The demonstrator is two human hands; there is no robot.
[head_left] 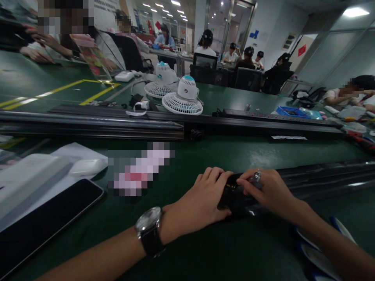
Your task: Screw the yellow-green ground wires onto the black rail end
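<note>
My left hand, with a watch on its wrist, is wrapped around the near end of a long black bar lying on the green table. Its fingers rest on top and its thumb is on the near side. A dark opening with a small yellowish part shows at the bar's end, between my hands. Right above it, my right hand is closed in a pinch. A small silvery, partly clear object shows at those fingers; its kind is unclear.
Long black profiles lie across the table behind my hands, with two white fans beyond. A dark phone-like slab and white boxes are at left. Blue-rimmed round objects sit under my right forearm. Several people sit farther back.
</note>
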